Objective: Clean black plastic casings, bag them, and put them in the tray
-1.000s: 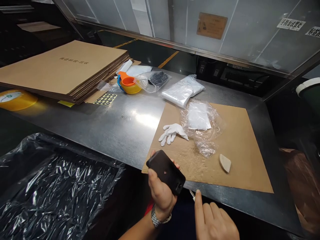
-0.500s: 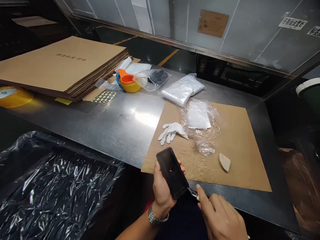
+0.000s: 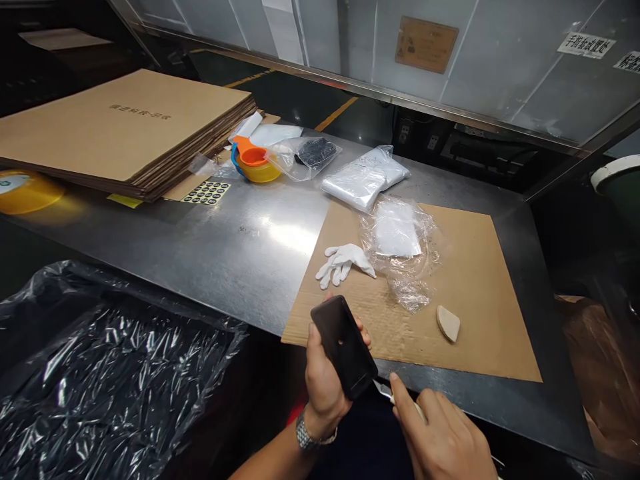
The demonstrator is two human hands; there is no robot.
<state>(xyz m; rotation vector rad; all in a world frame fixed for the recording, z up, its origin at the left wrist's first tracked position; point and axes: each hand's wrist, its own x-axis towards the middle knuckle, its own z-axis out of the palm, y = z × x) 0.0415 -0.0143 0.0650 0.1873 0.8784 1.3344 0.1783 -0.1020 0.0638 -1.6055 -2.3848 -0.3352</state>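
Observation:
My left hand (image 3: 323, 383) grips a dark phone (image 3: 344, 345) from beneath, its back facing up, just in front of the metal table's near edge. My right hand (image 3: 443, 437) pinches a small white cable plug (image 3: 384, 391) whose metal tip touches the phone's lower end. A wristwatch (image 3: 311, 437) sits on my left wrist. Beyond the phone lies a brown cardboard sheet (image 3: 475, 287) carrying a white glove (image 3: 343, 263), a crumpled clear plastic bag (image 3: 403, 250) and a small beige wedge (image 3: 449, 323).
A steel table (image 3: 225, 247) holds a stack of flat cardboard (image 3: 125, 130) at the left, a sticker sheet (image 3: 206, 193), orange and yellow cups (image 3: 255, 163), and plastic bags (image 3: 363, 179). A yellow tape roll (image 3: 23, 190) sits far left. Black plastic film (image 3: 110, 380) fills the lower left.
The phone turned from slanting to nearly upright in my left hand. My right hand closed on the cable plug and brought its tip to the phone's lower end.

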